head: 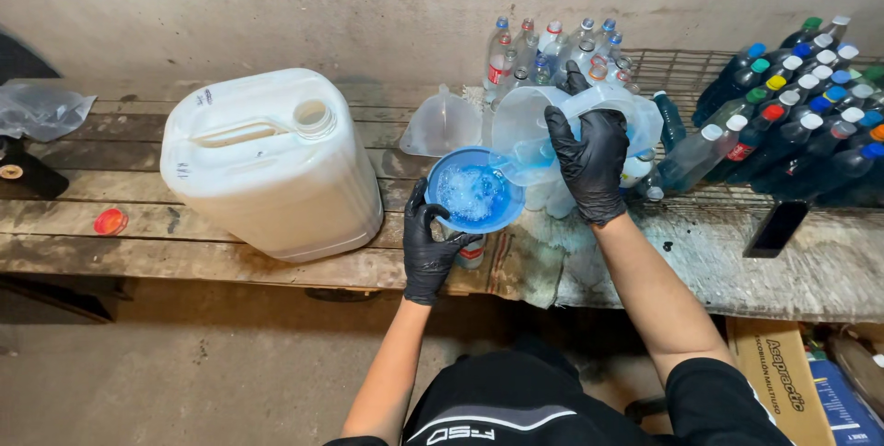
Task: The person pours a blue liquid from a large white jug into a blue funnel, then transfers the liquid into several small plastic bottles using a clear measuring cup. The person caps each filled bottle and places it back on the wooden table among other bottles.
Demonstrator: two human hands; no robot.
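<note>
Both my hands wear black gloves. My right hand (589, 156) grips a translucent plastic jug (539, 124) and tilts it, so that blue liquid runs from its spout into a blue funnel (474, 190). The funnel is foamy inside and sits on a small bottle (471, 251). My left hand (425, 242) holds that bottle just under the funnel's rim, at the front edge of a worn wooden bench (120, 253).
A large white jerrycan (272, 161) with an open neck lies left of the funnel. A clear funnel (440, 122) stands behind. Several empty clear bottles (552, 50) and filled dark blue bottles (801, 115) crowd the back right. A red cap (110, 221), a phone (778, 228) and a cardboard box (778, 377) are nearby.
</note>
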